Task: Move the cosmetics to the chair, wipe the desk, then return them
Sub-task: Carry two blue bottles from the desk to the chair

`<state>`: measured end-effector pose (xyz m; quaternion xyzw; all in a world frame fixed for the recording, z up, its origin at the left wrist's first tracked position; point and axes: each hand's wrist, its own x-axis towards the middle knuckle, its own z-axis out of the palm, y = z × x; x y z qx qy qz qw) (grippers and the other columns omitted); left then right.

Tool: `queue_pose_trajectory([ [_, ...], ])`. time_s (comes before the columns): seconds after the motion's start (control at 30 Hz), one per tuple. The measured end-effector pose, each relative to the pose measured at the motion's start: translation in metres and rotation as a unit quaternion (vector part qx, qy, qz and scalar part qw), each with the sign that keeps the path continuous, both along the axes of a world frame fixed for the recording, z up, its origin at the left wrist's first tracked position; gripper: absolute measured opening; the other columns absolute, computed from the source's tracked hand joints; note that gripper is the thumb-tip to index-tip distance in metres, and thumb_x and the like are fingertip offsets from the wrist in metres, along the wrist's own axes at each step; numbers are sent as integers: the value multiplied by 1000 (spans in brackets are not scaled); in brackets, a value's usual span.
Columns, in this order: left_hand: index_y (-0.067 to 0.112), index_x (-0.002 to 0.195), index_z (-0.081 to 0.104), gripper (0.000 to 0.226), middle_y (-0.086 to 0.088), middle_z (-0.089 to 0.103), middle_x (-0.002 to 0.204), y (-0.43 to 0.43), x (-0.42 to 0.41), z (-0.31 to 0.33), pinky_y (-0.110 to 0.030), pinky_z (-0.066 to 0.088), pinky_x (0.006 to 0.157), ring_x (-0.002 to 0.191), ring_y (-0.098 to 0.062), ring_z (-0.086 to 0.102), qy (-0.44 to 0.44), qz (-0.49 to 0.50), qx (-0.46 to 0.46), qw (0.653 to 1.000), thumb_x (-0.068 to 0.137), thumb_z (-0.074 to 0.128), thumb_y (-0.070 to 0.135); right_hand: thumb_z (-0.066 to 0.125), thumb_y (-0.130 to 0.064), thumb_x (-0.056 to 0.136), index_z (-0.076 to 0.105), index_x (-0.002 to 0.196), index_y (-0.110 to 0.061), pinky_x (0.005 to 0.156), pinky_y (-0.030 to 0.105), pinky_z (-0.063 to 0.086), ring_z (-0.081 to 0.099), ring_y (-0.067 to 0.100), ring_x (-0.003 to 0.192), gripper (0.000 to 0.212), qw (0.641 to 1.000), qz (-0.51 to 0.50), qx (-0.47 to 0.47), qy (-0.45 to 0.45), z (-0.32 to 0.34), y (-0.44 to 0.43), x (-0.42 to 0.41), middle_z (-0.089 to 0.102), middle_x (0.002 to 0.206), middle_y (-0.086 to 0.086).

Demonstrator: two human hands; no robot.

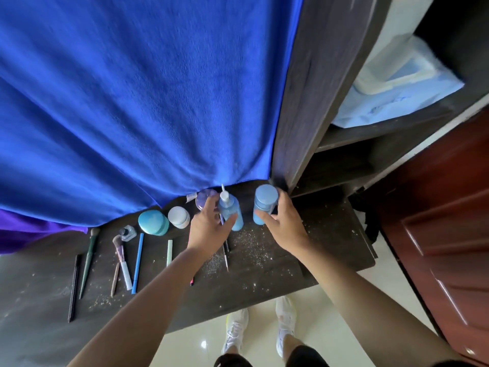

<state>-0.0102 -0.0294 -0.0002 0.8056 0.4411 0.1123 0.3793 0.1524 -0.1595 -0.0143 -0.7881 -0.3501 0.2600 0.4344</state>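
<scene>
**Both hands on blue bottles**

The left hand (211, 229) wraps around a translucent blue pump bottle (229, 210). The right hand (284, 226) clasps a cylindrical, round-capped blue bottle (265, 202). Both bottles are at the back of the dark, crumb-speckled wood-grain counter (264, 276).

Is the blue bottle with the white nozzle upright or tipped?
Upright: the light blue bottle has its white nozzle on top, base down, in the left hand's grip.

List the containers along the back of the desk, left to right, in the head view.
Small clear bottle, teal jar, white jar, purple-lidded jar, blue pump bottle held by the left hand, blue capped bottle held by the right hand.
</scene>
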Motion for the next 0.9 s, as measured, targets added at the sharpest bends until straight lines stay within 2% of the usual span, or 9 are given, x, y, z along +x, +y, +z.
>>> queue_pose_trajectory([
  [0.2,44,117,48,47,18,66,83,-23,-14,27,-25,53,68,75,2,66,-55,-62,43,996,78,75,45,71,-54,82,43,138,-29,102,37,52,56,8,123,68,996,-77,27,30,34,-73,-11,55,133,-13],
  [0.27,44,117,51,47,24,65,81,-37,-5,34,-16,47,66,74,8,64,-80,-99,41,991,74,71,50,76,-42,85,44,138,-28,105,35,50,57,8,124,64,991,-122,40,48,39,-107,-16,57,133,-12],
  [0.33,40,117,56,48,23,67,81,-60,11,39,-17,49,69,73,6,66,-102,-152,30,983,73,73,47,80,-28,86,46,137,-28,104,29,50,59,8,123,60,976,-197,62,65,46,-150,-24,58,133,-10],
  [0.43,36,117,62,47,23,68,83,-108,38,47,-15,52,73,76,5,67,-131,-241,-7,962,75,81,34,81,-25,85,49,126,-41,93,12,49,60,-3,115,54,952,-298,64,41,68,-220,-39,59,127,-19],
  [0.57,27,123,65,51,20,72,95,-199,78,74,-22,58,81,84,4,69,-192,-374,-62,905,75,84,22,79,-28,86,51,134,-23,89,15,49,60,6,113,56,906,-416,70,-43,103,-326,-67,60,127,-5],
  [0.63,27,122,65,52,21,71,93,-249,90,88,-24,58,82,83,4,69,-211,-433,-59,874,74,85,22,77,-39,83,51,133,-27,85,12,48,61,5,111,58,877,-467,90,-66,118,-375,-88,62,126,-6],
  [0.73,38,118,63,50,17,73,90,-337,96,109,-27,57,81,81,-1,69,-220,-513,-53,828,73,84,29,76,-46,81,51,131,-34,85,15,51,63,7,110,58,821,-549,120,-95,135,-453,-129,64,123,-14],
  [0.83,60,110,56,50,28,70,91,-430,87,127,-12,53,75,84,5,67,-240,-575,-68,779,70,78,40,78,-46,83,49,129,-40,86,17,52,64,7,107,55,765,-619,135,-117,139,-529,-172,63,122,-22],
  [0.9,65,110,53,50,35,68,94,-499,72,132,-8,50,73,84,6,67,-240,-612,-75,750,67,73,49,78,-50,82,48,130,-40,86,19,54,63,6,110,58,733,-655,142,-119,137,-586,-206,62,124,-21],
])
